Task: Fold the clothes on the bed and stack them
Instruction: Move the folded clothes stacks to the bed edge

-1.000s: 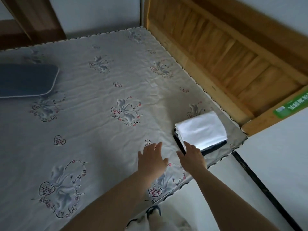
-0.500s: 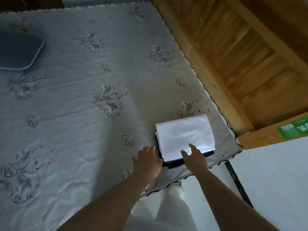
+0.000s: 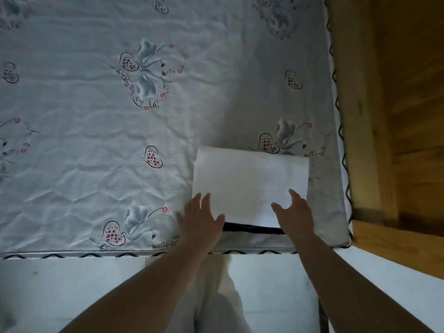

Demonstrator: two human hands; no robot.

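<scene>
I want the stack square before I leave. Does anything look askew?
Slightly: the dark garment sticks out under the white garment's near edge, by the left hand and right hand.

Bed sheet (image 3: 96, 140): matt woven cloth, lightly creased and puckered, printed with grey flowers and pink-dotted hearts, its edge trimmed in dark wavy stitching. Folded white garment (image 3: 249, 181): smooth, matt cloth with crisp edges. Dark garment (image 3: 252, 229) beneath it: matt cloth, only a thin strip visible. Bed frame (image 3: 389, 116): varnished wood of warm tone, visible grain, slight sheen. Floor (image 3: 72, 284): pale, smooth, faintly glossy.
</scene>
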